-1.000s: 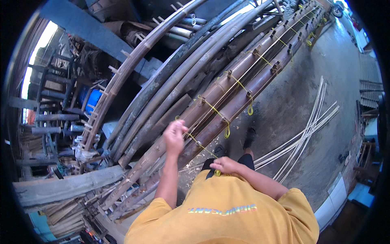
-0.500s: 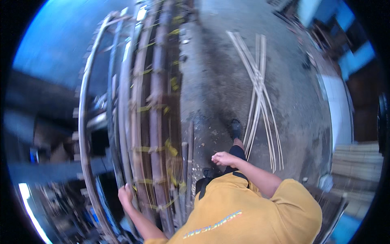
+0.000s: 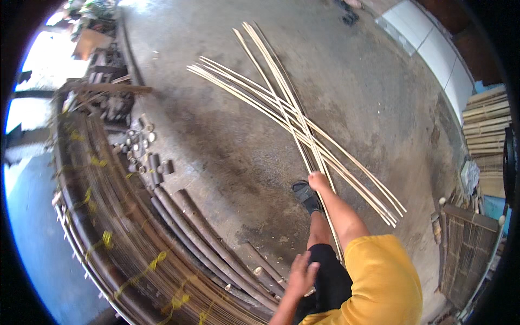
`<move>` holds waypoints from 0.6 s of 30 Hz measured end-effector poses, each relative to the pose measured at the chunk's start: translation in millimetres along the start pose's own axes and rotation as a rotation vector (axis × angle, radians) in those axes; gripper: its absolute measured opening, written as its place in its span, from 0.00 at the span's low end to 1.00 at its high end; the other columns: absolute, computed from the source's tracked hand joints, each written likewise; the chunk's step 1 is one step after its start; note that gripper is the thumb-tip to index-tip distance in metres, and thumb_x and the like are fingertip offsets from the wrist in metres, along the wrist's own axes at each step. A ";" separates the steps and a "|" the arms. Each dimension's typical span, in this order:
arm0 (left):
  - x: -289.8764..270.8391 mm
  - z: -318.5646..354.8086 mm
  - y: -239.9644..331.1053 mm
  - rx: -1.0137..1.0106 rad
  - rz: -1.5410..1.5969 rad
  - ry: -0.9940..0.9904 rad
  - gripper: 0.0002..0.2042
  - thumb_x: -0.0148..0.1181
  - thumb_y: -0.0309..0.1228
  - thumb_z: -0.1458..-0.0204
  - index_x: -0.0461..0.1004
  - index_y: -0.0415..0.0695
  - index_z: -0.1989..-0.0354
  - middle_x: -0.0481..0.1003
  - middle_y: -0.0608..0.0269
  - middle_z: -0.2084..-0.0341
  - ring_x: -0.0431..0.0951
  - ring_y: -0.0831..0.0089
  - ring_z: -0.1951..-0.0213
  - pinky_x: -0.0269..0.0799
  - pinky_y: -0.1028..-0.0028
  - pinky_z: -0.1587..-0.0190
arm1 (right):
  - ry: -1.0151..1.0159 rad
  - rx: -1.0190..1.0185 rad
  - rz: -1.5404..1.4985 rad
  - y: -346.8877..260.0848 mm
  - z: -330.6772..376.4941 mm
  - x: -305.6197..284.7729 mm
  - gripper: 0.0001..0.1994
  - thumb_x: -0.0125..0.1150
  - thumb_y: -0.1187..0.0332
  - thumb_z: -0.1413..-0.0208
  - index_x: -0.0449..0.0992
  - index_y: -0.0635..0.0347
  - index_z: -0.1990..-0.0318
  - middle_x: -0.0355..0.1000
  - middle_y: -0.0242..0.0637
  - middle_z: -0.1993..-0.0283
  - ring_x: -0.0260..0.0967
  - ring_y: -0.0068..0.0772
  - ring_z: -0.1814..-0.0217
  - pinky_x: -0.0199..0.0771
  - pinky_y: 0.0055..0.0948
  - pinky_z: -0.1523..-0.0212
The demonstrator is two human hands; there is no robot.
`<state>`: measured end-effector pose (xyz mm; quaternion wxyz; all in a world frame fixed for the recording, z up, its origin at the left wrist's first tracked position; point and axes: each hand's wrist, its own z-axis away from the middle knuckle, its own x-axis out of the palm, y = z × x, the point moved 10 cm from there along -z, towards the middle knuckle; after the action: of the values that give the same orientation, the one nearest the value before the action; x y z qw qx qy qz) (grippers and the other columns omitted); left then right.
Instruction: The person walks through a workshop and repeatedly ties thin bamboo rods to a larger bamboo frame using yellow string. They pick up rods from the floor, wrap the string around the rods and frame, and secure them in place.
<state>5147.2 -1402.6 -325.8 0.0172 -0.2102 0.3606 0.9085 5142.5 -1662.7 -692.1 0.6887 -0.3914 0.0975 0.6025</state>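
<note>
Two bundles of long, thin pale strips, which look like split bamboo, lie crossed on the concrete floor (image 3: 216, 141). One bundle of strips (image 3: 281, 89) runs from the upper middle down toward my foot; the other strips (image 3: 368, 179) slant to the lower right. My right hand (image 3: 318, 181) is closed and appears over the lower part of the first bundle. Whether it holds or touches anything is hidden. My left hand (image 3: 303, 275) is empty, its fingers stretched out, near my knee and the ends of some poles (image 3: 216, 246).
Stacked dark slats tied with yellow strapping (image 3: 107, 239) fill the left side. Short cut tubes (image 3: 140, 143) lie beyond the poles. At the right are a slatted panel (image 3: 468, 249), a stack of pale bamboo pieces (image 3: 487, 130) and a white tiled ledge (image 3: 433, 40). My sandalled foot (image 3: 307, 196) stands beside the strips.
My view has turned, so the crossed strips look nearer. My left hand has left the stacked poles and slats. The right hand has moved forward, over the strips.
</note>
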 end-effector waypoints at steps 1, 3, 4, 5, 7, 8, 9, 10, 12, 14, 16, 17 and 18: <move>34.4 -23.1 -13.4 -0.059 0.037 -0.007 0.29 0.60 0.46 0.40 0.67 0.41 0.36 0.58 0.27 0.36 0.57 0.36 0.32 0.56 0.54 0.32 | 0.043 0.016 0.026 4.0 -42.7 -4.7 0.13 0.53 0.60 0.42 0.83 0.53 0.63 0.79 0.47 0.57 0.76 0.55 0.54 0.76 0.48 0.53; 60.3 -70.4 -9.2 -0.132 -0.146 -0.009 0.27 0.64 0.48 0.45 0.70 0.53 0.37 0.50 0.22 0.35 0.49 0.33 0.32 0.52 0.43 0.34 | 0.076 0.073 0.075 8.4 -107.9 -12.4 0.12 0.53 0.62 0.42 0.83 0.54 0.62 0.78 0.49 0.57 0.76 0.56 0.53 0.76 0.50 0.53; 59.0 -92.0 -1.6 -0.162 -0.414 -0.022 0.26 0.65 0.48 0.46 0.72 0.57 0.39 0.49 0.23 0.35 0.48 0.35 0.32 0.51 0.41 0.36 | 0.073 0.116 0.091 7.1 -133.8 -12.2 0.11 0.53 0.64 0.42 0.82 0.55 0.61 0.78 0.50 0.57 0.76 0.56 0.54 0.76 0.51 0.53; 59.1 -107.1 -1.1 -0.145 -0.384 -0.021 0.25 0.65 0.49 0.47 0.73 0.59 0.40 0.49 0.25 0.34 0.48 0.37 0.32 0.50 0.41 0.36 | 0.137 0.139 0.132 24.9 -163.1 -14.3 0.11 0.54 0.64 0.42 0.81 0.56 0.58 0.78 0.51 0.56 0.76 0.57 0.53 0.76 0.51 0.53; 58.1 -124.4 -10.4 -0.113 -0.324 0.000 0.24 0.65 0.50 0.48 0.75 0.61 0.42 0.49 0.29 0.34 0.48 0.39 0.34 0.48 0.40 0.37 | 0.246 0.118 0.227 67.3 -206.2 -13.0 0.12 0.55 0.65 0.42 0.78 0.58 0.54 0.77 0.52 0.54 0.75 0.57 0.51 0.76 0.51 0.51; 57.4 -129.1 -14.7 -0.107 -0.330 0.000 0.22 0.66 0.51 0.49 0.77 0.63 0.45 0.50 0.33 0.33 0.52 0.40 0.35 0.48 0.44 0.37 | 0.291 0.079 0.280 82.6 -217.9 -9.5 0.13 0.55 0.66 0.42 0.75 0.59 0.52 0.77 0.53 0.53 0.75 0.57 0.50 0.75 0.50 0.50; 54.1 -133.6 -18.3 -0.125 -0.342 0.029 0.23 0.66 0.51 0.50 0.77 0.63 0.45 0.51 0.33 0.34 0.53 0.37 0.37 0.51 0.43 0.38 | 0.230 0.102 0.325 80.1 -226.7 5.9 0.13 0.52 0.67 0.39 0.74 0.59 0.50 0.76 0.51 0.53 0.74 0.55 0.49 0.76 0.49 0.50; 49.8 -137.7 -18.6 -0.134 -0.355 0.059 0.23 0.66 0.51 0.50 0.77 0.62 0.45 0.53 0.34 0.34 0.54 0.33 0.38 0.55 0.42 0.39 | 0.178 0.123 0.371 76.1 -229.9 12.9 0.14 0.48 0.68 0.36 0.73 0.60 0.47 0.75 0.49 0.52 0.73 0.53 0.49 0.76 0.48 0.50; 46.2 -152.2 -8.2 -0.053 -0.419 0.081 0.21 0.64 0.43 0.48 0.76 0.58 0.44 0.65 0.55 0.36 0.56 0.46 0.32 0.58 0.44 0.38 | 0.272 -0.032 0.466 78.3 -232.8 3.5 0.12 0.50 0.68 0.37 0.72 0.60 0.50 0.74 0.48 0.52 0.73 0.54 0.51 0.76 0.49 0.52; 38.2 -147.6 -6.7 -0.177 -0.277 0.131 0.23 0.67 0.45 0.51 0.77 0.57 0.45 0.57 0.54 0.31 0.50 0.46 0.30 0.54 0.39 0.37 | 0.396 -0.140 0.455 73.1 -222.7 -8.2 0.10 0.49 0.67 0.37 0.71 0.60 0.52 0.75 0.49 0.56 0.74 0.55 0.55 0.75 0.50 0.56; 39.3 -149.8 4.5 -0.212 -0.318 0.010 0.28 0.68 0.50 0.53 0.75 0.57 0.43 0.52 0.48 0.30 0.54 0.42 0.34 0.51 0.40 0.36 | 0.374 -0.179 0.342 57.2 -197.3 -23.1 0.10 0.48 0.66 0.36 0.70 0.60 0.53 0.75 0.51 0.60 0.74 0.57 0.59 0.74 0.52 0.60; 44.2 -150.8 2.1 -0.230 -0.358 -0.059 0.24 0.66 0.51 0.51 0.76 0.62 0.44 0.51 0.46 0.30 0.54 0.38 0.37 0.53 0.40 0.37 | 0.296 -0.160 0.233 51.7 -179.6 -33.4 0.10 0.47 0.65 0.35 0.70 0.61 0.54 0.75 0.53 0.64 0.74 0.59 0.63 0.73 0.53 0.62; 40.0 -143.3 4.3 -0.285 -0.387 -0.057 0.21 0.64 0.52 0.49 0.77 0.68 0.46 0.50 0.44 0.31 0.55 0.33 0.39 0.55 0.41 0.39 | 0.283 -0.217 0.026 12.3 -164.0 -25.9 0.12 0.48 0.61 0.33 0.67 0.62 0.55 0.73 0.57 0.68 0.72 0.65 0.66 0.70 0.55 0.68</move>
<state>5162.9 -1505.5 -432.2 0.1713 -0.2502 0.1810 0.9356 5180.1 -1790.2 -792.2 0.6139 -0.5431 0.1329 0.5573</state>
